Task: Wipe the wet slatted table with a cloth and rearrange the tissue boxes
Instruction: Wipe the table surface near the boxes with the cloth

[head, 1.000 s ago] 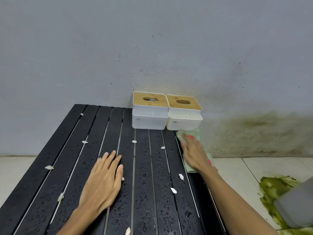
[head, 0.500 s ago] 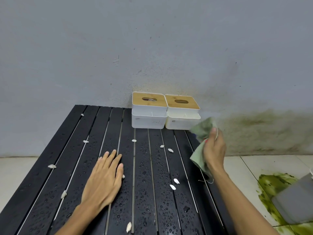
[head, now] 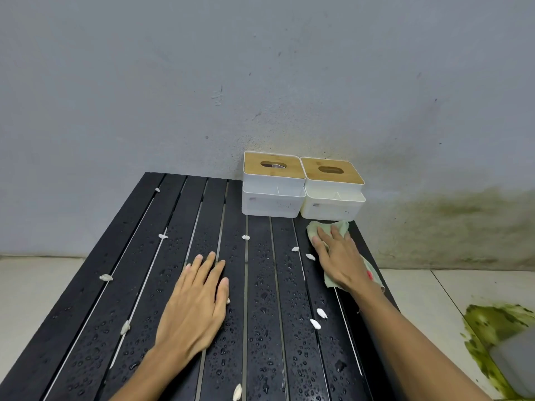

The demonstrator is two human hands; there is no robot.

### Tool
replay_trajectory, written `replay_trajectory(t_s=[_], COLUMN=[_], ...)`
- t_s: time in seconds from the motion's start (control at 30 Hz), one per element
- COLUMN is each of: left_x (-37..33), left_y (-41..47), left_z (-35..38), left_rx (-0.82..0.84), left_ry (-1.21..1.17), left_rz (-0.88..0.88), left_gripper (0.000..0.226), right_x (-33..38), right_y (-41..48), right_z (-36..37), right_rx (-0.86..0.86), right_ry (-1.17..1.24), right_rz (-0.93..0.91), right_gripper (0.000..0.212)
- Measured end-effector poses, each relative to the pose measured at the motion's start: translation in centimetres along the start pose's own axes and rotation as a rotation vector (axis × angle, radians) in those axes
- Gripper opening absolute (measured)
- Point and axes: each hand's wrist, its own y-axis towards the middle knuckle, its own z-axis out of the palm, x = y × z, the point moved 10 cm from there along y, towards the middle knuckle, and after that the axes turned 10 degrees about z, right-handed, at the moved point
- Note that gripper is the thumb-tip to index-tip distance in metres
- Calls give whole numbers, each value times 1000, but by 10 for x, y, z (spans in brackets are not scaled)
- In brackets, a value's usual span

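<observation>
A black slatted table [head: 260, 328] covered in water drops fills the lower view. Two white tissue boxes with bamboo lids stand side by side at its far right end against the wall: the left box [head: 273, 198] and the right box [head: 333, 202]. My right hand [head: 340, 257] presses a pale green cloth [head: 327, 228] flat on the table's rightmost slats, just in front of the right box. My left hand [head: 198, 302] lies flat, palm down, fingers spread, on the middle slats and holds nothing.
Several small white scraps [head: 315, 324] lie scattered over the slats. A grey stained wall [head: 260, 82] stands right behind the table. To the right are a tiled floor with a green algae patch [head: 498, 322] and a grey object [head: 518, 363] at the frame edge.
My right hand lifted the cloth off the table's right edge half a second ago and has now put it back down flat in front of the right box. My left hand stayed put.
</observation>
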Motion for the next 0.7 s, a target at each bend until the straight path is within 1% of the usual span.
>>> replay_trajectory(t_s=[0.13, 0.3, 0.4, 0.5, 0.53, 0.57, 0.63, 0.67, 0.7], left_x=[-1, -2, -3, -3, -3, -4, -4, -4, -3], left_y=[0, 0, -1, -1, -1, 0, 0, 0, 0], left_z=[1, 0, -1, -3, -3, -3, -2, -2, -1], left_rx=[7, 13, 13, 13, 13, 13, 19, 19, 21], left_ry=[16, 12, 9, 0, -2, 1, 12, 12, 13], left_rz=[6, 3, -1, -2, -2, 0, 4, 3, 3], left_gripper=[67, 67, 68, 69, 69, 70, 69, 69, 69], right_x=[18, 65, 75, 68, 61, 50, 23, 13, 9], right_y=[-6, -28, -44, -53, -51, -49, -41, -34, -26], right_z=[-1, 19, 17, 0, -11, -23, -44, -47, -42], right_rx=[5, 96, 142, 170, 125, 34, -179, -224, -196], right_ry=[73, 104, 211, 517, 621, 694, 710, 654, 544], right_rz=[-85, -314, -390, -347, -301, -239, -86, -23, 20], right_gripper=[53, 51, 49, 37, 33, 32, 39, 45, 50])
